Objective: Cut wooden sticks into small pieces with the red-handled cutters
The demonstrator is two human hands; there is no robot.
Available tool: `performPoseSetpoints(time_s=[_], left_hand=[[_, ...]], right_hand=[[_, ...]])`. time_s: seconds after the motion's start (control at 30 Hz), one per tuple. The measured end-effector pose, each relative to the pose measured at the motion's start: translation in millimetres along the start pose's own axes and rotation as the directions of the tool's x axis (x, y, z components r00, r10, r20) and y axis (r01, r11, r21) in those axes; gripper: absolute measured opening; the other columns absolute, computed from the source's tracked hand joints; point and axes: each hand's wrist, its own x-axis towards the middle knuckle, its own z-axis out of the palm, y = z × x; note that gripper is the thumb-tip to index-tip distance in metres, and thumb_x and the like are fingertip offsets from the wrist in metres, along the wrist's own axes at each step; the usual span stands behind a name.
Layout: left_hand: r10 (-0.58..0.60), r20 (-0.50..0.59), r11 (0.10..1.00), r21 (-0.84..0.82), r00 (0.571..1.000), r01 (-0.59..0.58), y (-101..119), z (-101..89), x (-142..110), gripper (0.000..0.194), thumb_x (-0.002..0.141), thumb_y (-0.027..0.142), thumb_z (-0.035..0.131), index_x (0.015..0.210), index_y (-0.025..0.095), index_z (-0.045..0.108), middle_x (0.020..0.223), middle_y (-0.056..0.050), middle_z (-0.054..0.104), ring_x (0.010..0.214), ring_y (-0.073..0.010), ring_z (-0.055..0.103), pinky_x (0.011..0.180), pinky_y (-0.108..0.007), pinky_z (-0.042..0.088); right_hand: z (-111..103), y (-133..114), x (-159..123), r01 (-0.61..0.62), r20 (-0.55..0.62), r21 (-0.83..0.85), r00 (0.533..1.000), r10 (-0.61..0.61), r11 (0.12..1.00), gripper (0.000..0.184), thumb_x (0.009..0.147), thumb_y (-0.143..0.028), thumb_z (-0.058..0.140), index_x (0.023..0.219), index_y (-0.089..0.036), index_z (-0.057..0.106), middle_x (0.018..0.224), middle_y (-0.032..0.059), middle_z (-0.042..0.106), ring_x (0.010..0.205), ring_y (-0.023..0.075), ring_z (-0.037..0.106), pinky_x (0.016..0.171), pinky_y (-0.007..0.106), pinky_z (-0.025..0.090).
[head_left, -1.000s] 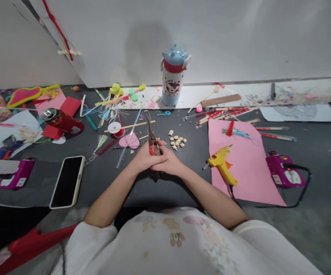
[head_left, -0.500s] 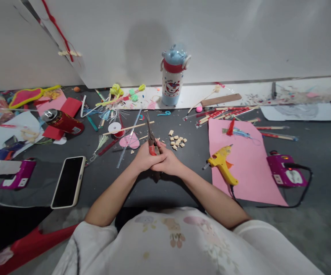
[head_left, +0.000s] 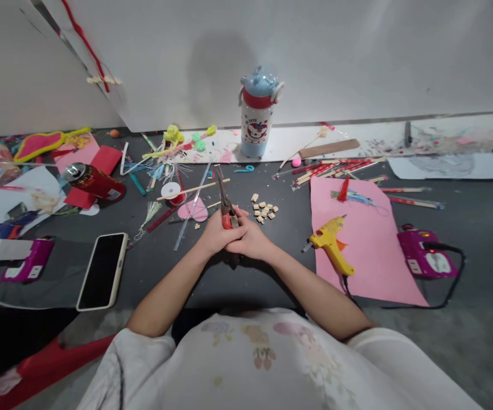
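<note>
Both my hands are clasped around pliers with dark metal jaws and red handles, the jaws pointing away from me. My left hand is closed on the left side of the handles, and my right hand wraps them from the right. A thin wooden stick lies across the jaws; whether they bite on it I cannot tell. Several short cut wooden pieces lie in a small cluster just beyond my right hand. Left of the jaws are a white spool and a pink heart-shaped piece.
A water bottle stands at the back. To the right, a yellow glue gun lies on pink paper, near a purple power socket. On the left are a phone, a red can and craft scraps.
The wooden stick has shifted very slightly to the right at the jaws. Both hands stay closed on the pliers in nearly the same place.
</note>
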Motion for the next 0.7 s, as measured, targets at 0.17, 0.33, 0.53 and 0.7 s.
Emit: performPoseSetpoints(time_s=[0.17, 0.33, 0.53, 0.7], left_hand=[[0.084, 0.067, 0.996, -0.041, 0.994, -0.081, 3, -8.6, 2, 0.052, 0.065, 0.037, 0.073, 0.109, 0.018, 0.052, 0.117, -0.011, 0.060, 0.105, -0.0222, 0.059, 0.092, -0.037, 0.046], [0.318, -0.081, 0.948, 0.034, 0.945, -0.316, 11, -35.1, 3, 0.045, 0.074, 0.043, 0.065, 0.111, 0.020, 0.052, 0.112, -0.009, 0.061, 0.097, -0.0187, 0.061, 0.083, -0.032, 0.050], [0.704, -0.266, 0.565, 0.772, 0.659, -0.292, 23, -56.9, -5, 0.012, 0.080, 0.025, 0.057, 0.090, 0.019, 0.061, 0.091, -0.006, 0.065, 0.085, -0.0168, 0.059, 0.081, -0.034, 0.047], [0.741, -0.139, 0.360, 0.908, 0.657, -0.215, 18, -63.9, 0, 0.018, 0.080, 0.024, 0.057, 0.097, 0.018, 0.060, 0.098, -0.008, 0.066, 0.097, -0.0215, 0.059, 0.089, -0.036, 0.043]], right_hand=[[-3, -8, -1, -0.034, -0.010, 0.043, 0.999, 0.035, 0.998, 0.049, 0.060, -0.027, 0.068, 0.102, -0.017, 0.045, 0.091, 0.0024, 0.060, 0.080, 0.0162, 0.058, 0.074, 0.031, 0.047], [-10, -12, -1, -0.109, -0.063, 0.039, 0.992, 0.111, 0.993, 0.047, 0.064, -0.039, 0.069, 0.097, -0.019, 0.042, 0.078, -0.0036, 0.051, 0.067, 0.0112, 0.050, 0.066, 0.028, 0.043], [-17, -12, -3, -0.137, -0.019, -0.091, 0.991, 0.136, 0.986, 0.046, 0.064, -0.048, 0.067, 0.086, -0.021, 0.038, 0.075, -0.0044, 0.047, 0.063, 0.0105, 0.045, 0.059, 0.026, 0.038], [-16, -18, -6, -0.148, 0.012, -0.224, 0.988, 0.154, 0.963, 0.049, 0.059, -0.051, 0.068, 0.086, -0.020, 0.041, 0.075, -0.0041, 0.047, 0.062, 0.0109, 0.044, 0.057, 0.026, 0.037]])
